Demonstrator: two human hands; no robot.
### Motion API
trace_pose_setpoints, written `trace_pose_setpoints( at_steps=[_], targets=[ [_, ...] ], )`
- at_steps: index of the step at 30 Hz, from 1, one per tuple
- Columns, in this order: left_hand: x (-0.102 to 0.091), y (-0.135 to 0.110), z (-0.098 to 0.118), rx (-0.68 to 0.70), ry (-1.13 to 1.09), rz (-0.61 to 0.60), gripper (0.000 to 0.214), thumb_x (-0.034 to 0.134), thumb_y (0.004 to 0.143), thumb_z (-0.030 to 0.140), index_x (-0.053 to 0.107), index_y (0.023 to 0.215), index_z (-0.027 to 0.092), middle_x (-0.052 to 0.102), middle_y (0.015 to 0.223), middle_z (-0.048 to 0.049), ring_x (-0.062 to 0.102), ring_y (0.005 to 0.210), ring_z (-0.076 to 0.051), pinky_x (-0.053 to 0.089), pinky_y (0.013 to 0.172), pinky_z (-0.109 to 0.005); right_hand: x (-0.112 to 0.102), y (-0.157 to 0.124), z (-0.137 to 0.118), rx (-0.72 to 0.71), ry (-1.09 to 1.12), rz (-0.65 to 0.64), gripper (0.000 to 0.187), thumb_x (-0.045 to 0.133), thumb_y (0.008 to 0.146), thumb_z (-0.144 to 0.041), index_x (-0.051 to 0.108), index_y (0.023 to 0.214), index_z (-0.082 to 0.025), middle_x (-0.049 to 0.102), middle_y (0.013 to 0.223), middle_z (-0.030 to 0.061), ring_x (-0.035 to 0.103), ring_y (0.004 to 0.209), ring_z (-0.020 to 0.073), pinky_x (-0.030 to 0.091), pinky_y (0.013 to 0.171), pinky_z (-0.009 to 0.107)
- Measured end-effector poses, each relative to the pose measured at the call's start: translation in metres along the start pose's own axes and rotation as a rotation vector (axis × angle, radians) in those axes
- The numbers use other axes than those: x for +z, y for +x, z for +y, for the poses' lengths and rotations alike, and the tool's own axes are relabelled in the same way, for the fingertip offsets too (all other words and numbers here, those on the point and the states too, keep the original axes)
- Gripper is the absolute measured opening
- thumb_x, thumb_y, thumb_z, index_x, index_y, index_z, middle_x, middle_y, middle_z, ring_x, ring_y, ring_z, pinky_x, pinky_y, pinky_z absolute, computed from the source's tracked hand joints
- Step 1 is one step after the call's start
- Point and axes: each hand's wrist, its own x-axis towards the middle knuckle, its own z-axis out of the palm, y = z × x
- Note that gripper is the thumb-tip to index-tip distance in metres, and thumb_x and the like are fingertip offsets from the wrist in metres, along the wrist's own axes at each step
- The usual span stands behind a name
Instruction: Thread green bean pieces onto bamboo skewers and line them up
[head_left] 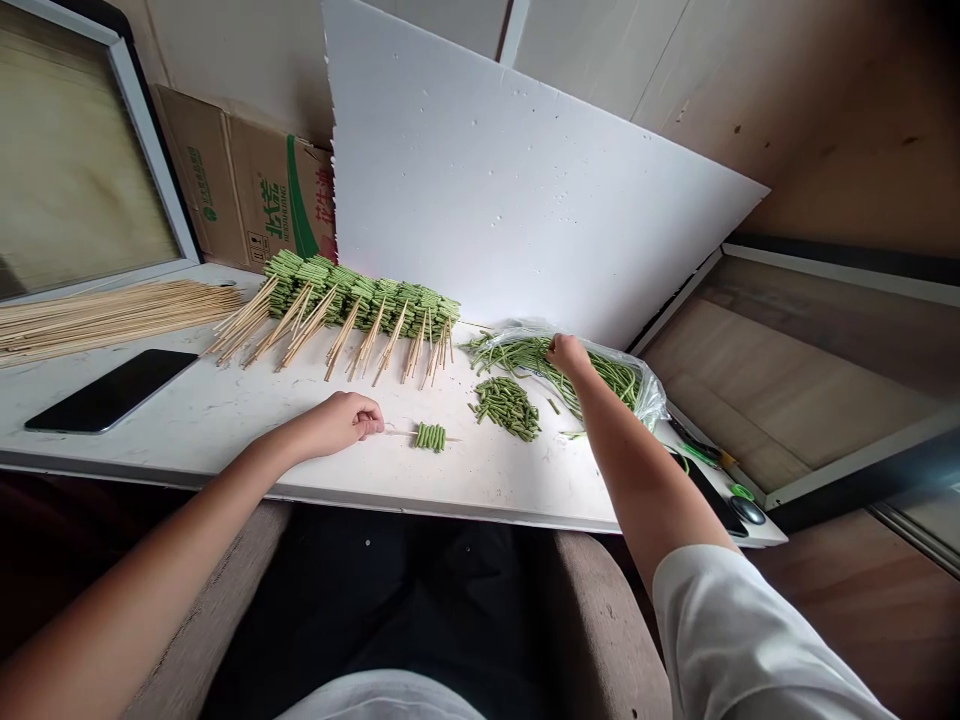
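Note:
My left hand (352, 420) is closed on the end of a thin wooden skewer (401, 433) low over the white table. Several short green bean pieces (430, 437) are threaded side by side on it, and its tip sticks out to the right. My right hand (568, 355) reaches to the long green beans (517, 355) in a clear plastic bag (651, 393). Its fingers are curled in; what they hold, if anything, is hidden. Between the hands lies a pile of cut bean pieces (508, 407).
Finished bean skewers (360, 297) are stacked along the back, sticks toward me. Bare skewers (120, 318) and a dark phone (112, 390) lie at left. A white foam board (517, 170) stands behind. Scissors (701, 445) and a dark tablet-like object (712, 495) lie at right.

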Motion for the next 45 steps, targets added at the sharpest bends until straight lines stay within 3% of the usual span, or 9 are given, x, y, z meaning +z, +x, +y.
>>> trace_pose_setpoints(
  at_steps=[9,14,19,23,28,33,37,42,45],
  targets=[
    [-0.001,0.002,-0.002,0.003,0.016,-0.023,0.037,0.066,0.087,0.055,0.079,0.092,0.021,0.076,0.085,-0.0087,0.069,0.082,-0.026,0.051,0.072,-0.031,-0.065,0.011,0.013,-0.019,-0.044,0.208,0.032,0.052,0.104,-0.013,0.073,0.127,-0.009,0.071,0.126,0.0249,0.067,0.118,0.0353,0.052,0.101,0.044],
    [-0.003,-0.001,0.003,-0.011,0.016,-0.025,0.041,0.066,0.086,0.059,0.079,0.092,0.02,0.077,0.087,-0.0091,0.069,0.082,-0.026,0.05,0.072,-0.031,-0.102,0.02,0.018,-0.037,-0.001,0.278,0.017,0.074,0.097,-0.024,0.079,0.11,-0.013,0.075,0.115,0.0187,0.069,0.106,0.0296,0.055,0.097,0.043],
    [-0.004,0.0,0.004,0.008,-0.009,-0.028,0.041,0.067,0.085,0.058,0.079,0.09,0.02,0.076,0.085,-0.0099,0.069,0.081,-0.026,0.051,0.072,-0.032,-0.124,0.031,0.01,-0.079,0.235,0.325,0.024,0.067,0.104,-0.028,0.074,0.113,-0.006,0.076,0.097,0.0157,0.07,0.077,0.0177,0.061,0.083,0.038],
    [-0.004,0.001,0.002,0.003,-0.015,-0.023,0.039,0.068,0.084,0.057,0.08,0.09,0.021,0.076,0.084,-0.0091,0.07,0.081,-0.026,0.051,0.073,-0.032,-0.137,0.038,-0.014,-0.107,0.328,0.334,0.037,0.055,0.112,-0.027,0.065,0.12,0.008,0.074,0.11,0.0278,0.073,0.08,0.0136,0.057,0.083,0.031],
    [-0.005,0.0,0.002,-0.001,-0.017,-0.03,0.038,0.065,0.088,0.055,0.078,0.092,0.02,0.077,0.089,-0.0097,0.07,0.085,-0.026,0.051,0.075,-0.032,-0.156,0.053,-0.04,-0.155,0.318,0.322,0.059,0.032,0.116,-0.028,0.048,0.123,0.029,0.06,0.124,0.0493,0.077,0.099,0.0175,0.05,0.083,0.024],
    [-0.005,-0.001,0.005,0.005,-0.022,-0.029,0.039,0.067,0.086,0.056,0.078,0.092,0.019,0.078,0.09,-0.011,0.071,0.088,-0.027,0.051,0.076,-0.033,-0.191,0.067,-0.054,-0.187,0.363,0.433,0.077,0.018,0.112,-0.041,0.044,0.128,0.03,0.063,0.12,0.0449,0.078,0.1,0.0192,0.049,0.079,0.026],
    [-0.007,-0.004,0.004,0.023,0.002,-0.01,0.038,0.066,0.087,0.054,0.078,0.091,0.019,0.078,0.088,-0.0107,0.071,0.087,-0.027,0.051,0.075,-0.033,-0.228,0.04,-0.073,-0.176,0.429,0.48,0.077,0.02,0.109,-0.042,0.047,0.119,0.029,0.067,0.112,0.0411,0.078,0.093,0.0182,0.047,0.072,0.026],
    [-0.011,-0.004,-0.003,0.077,0.101,0.069,0.033,0.064,0.09,0.05,0.078,0.089,0.02,0.078,0.096,-0.0111,0.071,0.091,-0.029,0.053,0.082,-0.037,-0.252,-0.02,-0.095,-0.189,0.572,0.532,0.047,0.058,0.106,-0.032,0.063,0.106,0.014,0.076,0.103,0.0313,0.076,0.076,0.0098,0.051,0.068,0.022],
    [-0.016,-0.003,0.001,0.172,0.229,0.24,0.027,0.063,0.093,0.042,0.077,0.089,0.02,0.076,0.104,-0.0129,0.068,0.11,-0.034,0.053,0.098,-0.045,-0.256,-0.05,-0.108,-0.302,0.559,0.565,0.033,0.075,0.099,-0.031,0.071,0.096,0.002,0.081,0.095,0.0227,0.066,0.061,0.0059,0.051,0.062,0.022]
  ],
)
